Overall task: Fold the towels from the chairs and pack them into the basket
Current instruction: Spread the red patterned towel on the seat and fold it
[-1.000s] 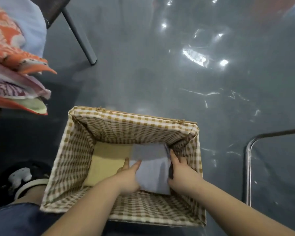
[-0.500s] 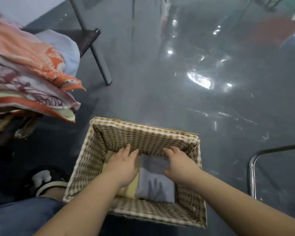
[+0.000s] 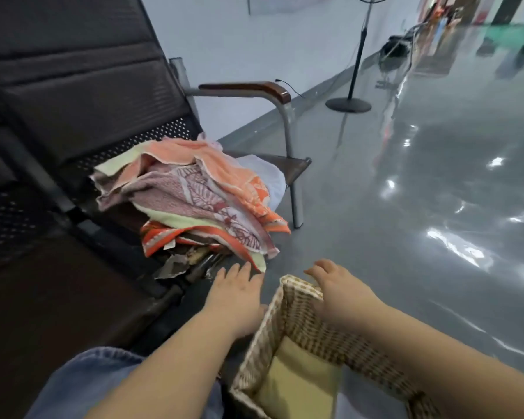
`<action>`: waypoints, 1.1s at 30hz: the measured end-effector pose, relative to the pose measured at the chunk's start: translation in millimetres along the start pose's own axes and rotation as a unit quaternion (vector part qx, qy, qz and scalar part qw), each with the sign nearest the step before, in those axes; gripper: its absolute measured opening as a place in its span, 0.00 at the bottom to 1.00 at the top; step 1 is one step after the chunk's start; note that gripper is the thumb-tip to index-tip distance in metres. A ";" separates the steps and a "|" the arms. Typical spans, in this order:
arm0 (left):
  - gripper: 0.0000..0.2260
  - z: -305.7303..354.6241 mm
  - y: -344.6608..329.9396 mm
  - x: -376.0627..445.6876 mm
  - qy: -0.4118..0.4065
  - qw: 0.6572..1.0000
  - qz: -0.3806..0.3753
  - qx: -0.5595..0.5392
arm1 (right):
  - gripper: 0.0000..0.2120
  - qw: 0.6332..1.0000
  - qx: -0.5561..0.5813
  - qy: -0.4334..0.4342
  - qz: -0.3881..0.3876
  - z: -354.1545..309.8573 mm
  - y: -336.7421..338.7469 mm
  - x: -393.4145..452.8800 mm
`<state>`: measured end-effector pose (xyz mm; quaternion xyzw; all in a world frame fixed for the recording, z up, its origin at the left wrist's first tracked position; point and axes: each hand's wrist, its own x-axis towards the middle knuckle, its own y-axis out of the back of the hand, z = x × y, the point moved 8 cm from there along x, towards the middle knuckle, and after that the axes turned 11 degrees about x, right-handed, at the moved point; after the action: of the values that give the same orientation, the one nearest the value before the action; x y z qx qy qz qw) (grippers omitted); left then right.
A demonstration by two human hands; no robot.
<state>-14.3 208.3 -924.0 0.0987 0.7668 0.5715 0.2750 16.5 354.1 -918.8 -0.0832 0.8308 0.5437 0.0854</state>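
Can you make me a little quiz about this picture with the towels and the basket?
1. True or false: the towels are piled on a chair.
2. Which colour is the folded towel in the basket? A blue, B yellow, C black.
3. Is the left hand holding anything?

Key: 1 true. 2 B. 3 No, its fingers are straight, reaching toward the pile.
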 end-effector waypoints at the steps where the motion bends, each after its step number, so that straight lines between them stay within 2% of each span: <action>1: 0.28 -12.6 2.9 1.9 0.013 1.000 0.008 0.004 | 0.28 1.000 -0.008 0.013 0.002 -11.0 4.4 8.8; 6: 0.25 -62.7 9.2 17.6 0.046 0.998 0.045 0.025 | 0.26 0.997 -0.041 0.065 0.031 -57.5 20.6 51.7; 10: 0.26 -90.6 10.4 35.0 0.075 0.993 0.093 0.000 | 0.26 0.993 -0.051 0.102 0.040 -85.3 22.6 85.8; 15: 0.25 -111.2 15.8 55.6 0.102 0.977 0.181 -0.044 | 0.24 0.989 -0.070 0.116 0.064 -112.4 33.4 125.5; 20: 0.24 -122.5 16.7 76.8 0.098 0.968 0.214 -0.083 | 0.23 0.987 -0.087 0.111 0.082 -121.5 47.4 166.5; 22: 0.28 -126.5 22.8 81.0 0.100 0.959 0.239 -0.112 | 0.22 0.987 -0.083 0.113 0.081 -122.5 45.0 178.5; 26: 0.25 -133.5 5.9 95.5 0.127 0.967 0.176 -0.135 | 0.17 0.987 -0.077 0.117 0.085 -119.7 28.6 193.4; 30: 0.19 -135.1 8.6 94.6 0.141 0.960 0.186 -0.155 | 0.13 0.983 -0.040 0.122 0.131 -117.7 25.1 194.2; 32: 0.18 -140.2 8.4 92.5 0.147 0.947 0.194 -0.210 | 0.11 0.972 -0.032 0.156 0.173 -125.2 30.1 186.8; 33: 0.17 -143.6 10.6 88.5 0.153 0.930 0.204 -0.264 | 0.10 0.964 -0.023 0.177 0.196 -129.4 32.6 182.5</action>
<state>-166.2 134.9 -913.5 0.0881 0.5840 0.8056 0.0476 -175.0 240.0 -881.2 -0.0157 0.8201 0.5453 -0.1731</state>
